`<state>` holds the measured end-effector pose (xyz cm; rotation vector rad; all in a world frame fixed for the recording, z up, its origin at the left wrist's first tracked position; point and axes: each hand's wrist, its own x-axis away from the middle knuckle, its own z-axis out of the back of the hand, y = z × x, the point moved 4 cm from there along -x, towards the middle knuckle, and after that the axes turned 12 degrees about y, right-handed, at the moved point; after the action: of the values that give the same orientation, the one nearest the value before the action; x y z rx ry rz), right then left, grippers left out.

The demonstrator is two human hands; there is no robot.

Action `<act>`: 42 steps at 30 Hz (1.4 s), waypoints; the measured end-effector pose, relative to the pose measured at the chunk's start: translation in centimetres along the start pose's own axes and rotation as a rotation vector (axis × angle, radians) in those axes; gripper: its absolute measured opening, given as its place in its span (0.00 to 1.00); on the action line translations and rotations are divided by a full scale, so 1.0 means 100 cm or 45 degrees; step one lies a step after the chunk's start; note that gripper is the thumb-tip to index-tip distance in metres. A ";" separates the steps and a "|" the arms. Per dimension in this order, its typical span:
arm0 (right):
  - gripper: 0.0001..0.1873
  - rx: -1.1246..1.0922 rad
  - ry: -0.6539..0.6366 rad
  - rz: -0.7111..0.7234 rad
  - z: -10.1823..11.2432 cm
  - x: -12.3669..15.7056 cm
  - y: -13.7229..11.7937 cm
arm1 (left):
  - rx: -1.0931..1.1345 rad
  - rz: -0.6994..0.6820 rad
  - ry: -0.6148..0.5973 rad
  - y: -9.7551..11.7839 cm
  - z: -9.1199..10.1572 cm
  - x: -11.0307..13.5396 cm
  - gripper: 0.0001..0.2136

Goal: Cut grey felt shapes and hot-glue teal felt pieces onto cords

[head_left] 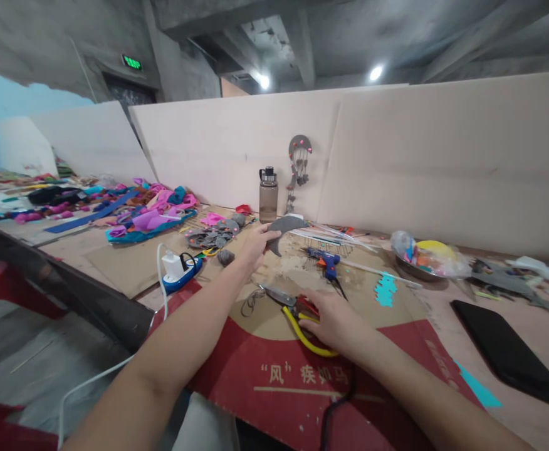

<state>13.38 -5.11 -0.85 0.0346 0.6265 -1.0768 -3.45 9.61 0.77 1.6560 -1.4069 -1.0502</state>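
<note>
My left hand (256, 243) reaches forward and is closed on a grey crescent-shaped felt piece (284, 227), held just above the table. My right hand (333, 321) rests on yellow-and-red handled pliers (298, 316) lying on a red and brown cardboard sheet (274, 369), its fingers curled over the handles. A blue glue gun (325, 260) lies just beyond the pliers. More grey felt shapes (209, 237) lie left of the held piece.
A smoky water bottle (268, 194) stands by the cardboard back wall, under a hanging grey ornament (298, 164). A blue and white power strip (180, 270), pink and blue scraps (152, 216), a bowl of bits (420, 257) and a black sheet (504, 351) surround the spot.
</note>
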 end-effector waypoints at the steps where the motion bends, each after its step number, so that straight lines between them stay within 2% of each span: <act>1: 0.15 -0.007 -0.031 0.011 -0.002 0.001 -0.001 | 0.007 0.013 -0.016 0.000 -0.002 0.002 0.12; 3: 0.12 -0.057 -0.113 -0.021 -0.003 0.000 -0.002 | 0.019 0.051 -0.073 0.000 -0.006 0.006 0.13; 6: 0.05 -0.032 -0.071 -0.132 0.006 -0.004 0.003 | -0.018 0.069 -0.177 0.000 -0.013 0.013 0.14; 8: 0.09 -0.024 0.065 -0.225 0.016 -0.009 0.013 | -0.077 0.021 -0.239 0.002 -0.017 0.018 0.13; 10: 0.13 -0.083 0.271 -0.293 0.026 -0.014 0.027 | -0.159 -0.036 -0.305 0.004 -0.021 0.024 0.14; 12: 0.19 -0.232 0.458 -0.357 0.034 -0.018 0.041 | -0.268 -0.076 -0.398 0.005 -0.027 0.031 0.15; 13: 0.22 -0.348 0.502 -0.387 0.035 -0.019 0.047 | -0.329 -0.094 -0.455 0.005 -0.029 0.035 0.16; 15: 0.26 -0.600 0.463 -0.437 0.033 -0.021 0.052 | -0.440 -0.128 -0.580 0.004 -0.035 0.044 0.15; 17: 0.25 -0.759 0.341 -0.453 0.027 -0.022 0.050 | -0.545 -0.153 -0.695 0.001 -0.040 0.053 0.15; 20: 0.16 -0.717 0.190 -0.427 0.022 -0.021 0.043 | -0.628 -0.126 -0.818 -0.005 -0.045 0.062 0.14; 22: 0.16 -0.659 0.170 -0.425 0.021 -0.020 0.042 | -0.609 -0.086 -0.836 -0.008 -0.045 0.061 0.15; 25: 0.16 -0.696 0.233 -0.494 0.021 -0.020 0.048 | -0.550 -0.049 -0.800 -0.011 -0.041 0.052 0.17; 30: 0.13 -0.947 0.274 -0.639 0.015 -0.022 0.055 | -0.508 0.011 -0.725 -0.018 -0.033 0.036 0.18; 35: 0.10 -1.053 0.194 -0.782 0.007 -0.021 0.055 | -0.454 0.058 -0.676 -0.019 -0.029 0.034 0.20; 42: 0.09 -1.154 0.226 -0.964 0.009 -0.020 0.059 | -0.370 0.240 -0.688 -0.023 -0.023 0.032 0.29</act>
<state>18.06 -0.90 -0.74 -0.9675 1.2996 -1.4188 -0.16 6.82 -0.79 1.0484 -1.6087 -1.5772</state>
